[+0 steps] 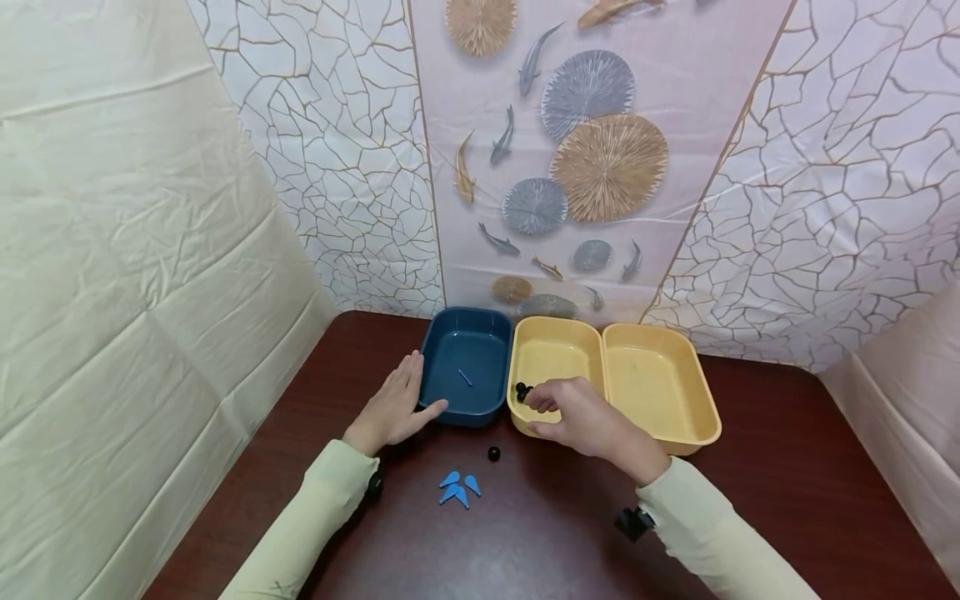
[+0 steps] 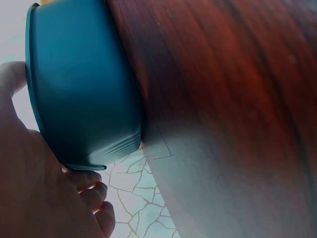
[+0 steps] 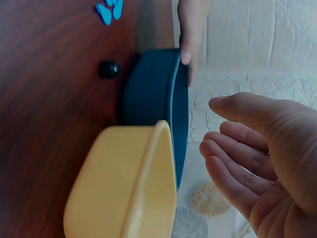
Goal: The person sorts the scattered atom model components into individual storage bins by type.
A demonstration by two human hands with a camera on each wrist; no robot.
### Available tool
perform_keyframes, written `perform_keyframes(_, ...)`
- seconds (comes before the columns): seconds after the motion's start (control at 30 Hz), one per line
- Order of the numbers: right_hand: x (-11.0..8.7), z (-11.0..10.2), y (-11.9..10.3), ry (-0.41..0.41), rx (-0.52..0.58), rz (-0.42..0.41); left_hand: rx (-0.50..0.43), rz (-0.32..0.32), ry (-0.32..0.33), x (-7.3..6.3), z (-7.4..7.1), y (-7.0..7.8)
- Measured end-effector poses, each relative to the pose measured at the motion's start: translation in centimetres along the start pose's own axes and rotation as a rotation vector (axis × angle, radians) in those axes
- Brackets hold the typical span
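Note:
My left hand (image 1: 392,408) rests against the left side of a dark blue bin (image 1: 468,413), fingers straight along it and thumb at the front rim. Inside that bin lies a small thin blue piece (image 1: 465,377). Over the front of the nearer yellow bin (image 1: 558,327) hovers my right hand (image 1: 581,417), its fingers loosely bent with nothing between them, as the right wrist view shows. Several black balls (image 1: 521,389) sit in this yellow bin, partly hidden by the hand. One more black ball (image 1: 493,453) lies on the table in front of the bins.
Several small blue drop-shaped pieces (image 1: 450,479) lie on the dark wooden table (image 1: 525,546), between the forearms. A second yellow bin (image 1: 660,379) stands against the first on the right. Behind the bins hangs a patterned cloth (image 1: 360,167); a plain cream cloth (image 1: 112,250) hangs at the left.

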State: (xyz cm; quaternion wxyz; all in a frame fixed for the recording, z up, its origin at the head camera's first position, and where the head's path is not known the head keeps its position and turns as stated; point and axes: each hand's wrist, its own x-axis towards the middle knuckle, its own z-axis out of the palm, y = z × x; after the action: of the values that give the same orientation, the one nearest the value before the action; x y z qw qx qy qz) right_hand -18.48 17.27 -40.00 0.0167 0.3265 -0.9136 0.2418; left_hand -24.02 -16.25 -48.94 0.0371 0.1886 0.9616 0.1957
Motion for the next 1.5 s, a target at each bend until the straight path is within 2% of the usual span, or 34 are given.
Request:
perform_keyframes(0.43,-0.1,3.7,-0.6,-0.027,0.088,-0.020,-0.002,0.002,0.003,0.2,0.3,-0.2)
perform_keyframes(0.87,-0.2,7.4,0.0,-0.023,0.126,0.041,0.002,0.002,0.004,0.3,0.2,-0.2)
perform_keyframes(1.17,-0.1,9.5,0.0,0.004,0.067,0.007,0.005,-0.009,0.004,0.1,0.1,0.0)
perform_keyframes(1.5,0.5,10.9,0.6,-0.006,0.028,0.039,-0.001,0.004,0.007,0.0,0.2,0.0)
